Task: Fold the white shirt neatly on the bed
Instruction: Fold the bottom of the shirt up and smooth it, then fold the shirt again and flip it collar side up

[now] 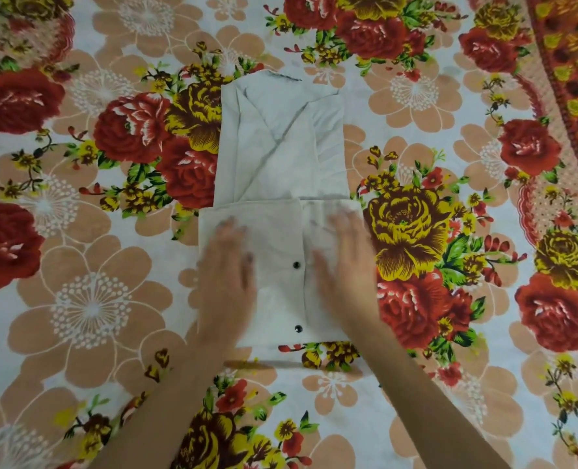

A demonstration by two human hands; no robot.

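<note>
The white shirt (281, 157) lies on the bed in a narrow upright strip, sides and sleeves folded in and crossing near the top. Its lower part is folded up over the strip, forming a wider panel with two dark buttons down the middle. My left hand (226, 265) lies flat on the left half of that panel, fingers straight and pointing away from me. On the right half, my right hand (345, 258) rests flat in the same way. Both hands are motion-blurred.
A floral bedsheet (88, 299) with red and yellow roses and peach flowers covers the whole bed around the shirt. A patterned orange and red border cloth (571, 62) runs down the far right edge.
</note>
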